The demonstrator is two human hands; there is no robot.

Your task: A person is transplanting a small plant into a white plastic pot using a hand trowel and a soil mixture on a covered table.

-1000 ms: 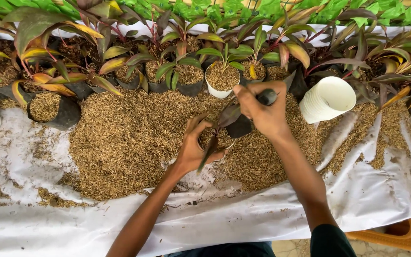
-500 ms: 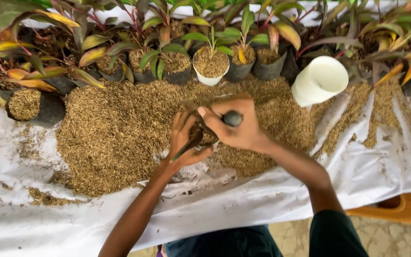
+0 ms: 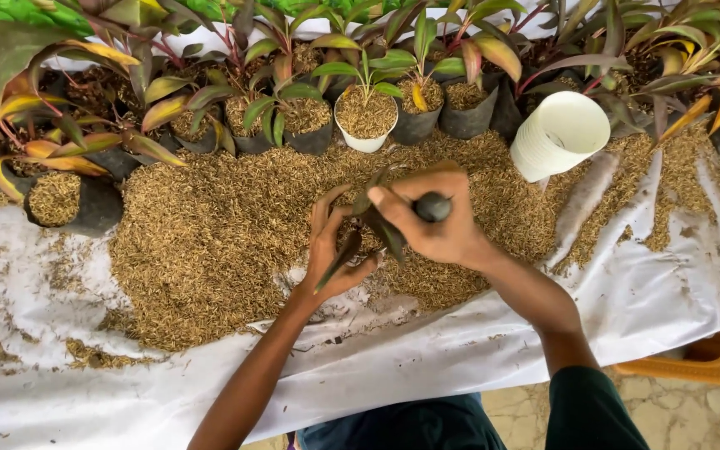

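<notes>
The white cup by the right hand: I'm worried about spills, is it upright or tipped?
Tipped. The white cup lies on its side on the husks, its open mouth facing up and right.

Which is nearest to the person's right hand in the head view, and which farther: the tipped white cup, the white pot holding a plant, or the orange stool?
From the right hand:
1. White pot holding a plant, just above it, slightly left.
2. Tipped white cup, upper right; close to the pot's distance, hard to separate.
3. Orange stool, far lower right.
</notes>
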